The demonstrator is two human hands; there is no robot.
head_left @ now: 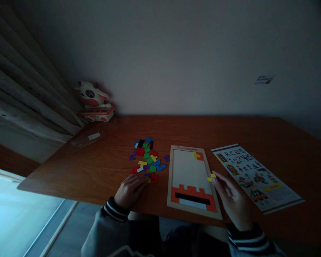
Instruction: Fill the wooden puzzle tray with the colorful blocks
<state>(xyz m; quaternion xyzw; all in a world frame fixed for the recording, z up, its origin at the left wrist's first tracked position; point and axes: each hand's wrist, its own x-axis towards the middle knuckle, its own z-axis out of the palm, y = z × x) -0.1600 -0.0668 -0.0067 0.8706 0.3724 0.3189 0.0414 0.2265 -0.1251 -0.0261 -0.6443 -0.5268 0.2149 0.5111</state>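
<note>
Between the fingertips of my right hand [231,200] is a yellow puzzle piece [211,177], held over the right rim of the wooden puzzle board [170,185]. Red pieces [207,198], a long black bar [192,198] and a white bar [192,204] fill the board's near end. At its far right corner sit a yellow and an orange-red piece [200,156]. My left hand [130,189] rests on the table, fingers stretched out at the near edge of a pile of coloured pieces [149,160]. Its fingertips partly cover a small yellow piece.
A printed pattern sheet [256,178] lies right of the board on the brown wooden table [96,171]. At the back left stands a cow-shaped toy keyboard [95,101] near a curtain [24,78]. Clear plastic with a white label [93,136] lies on the left side.
</note>
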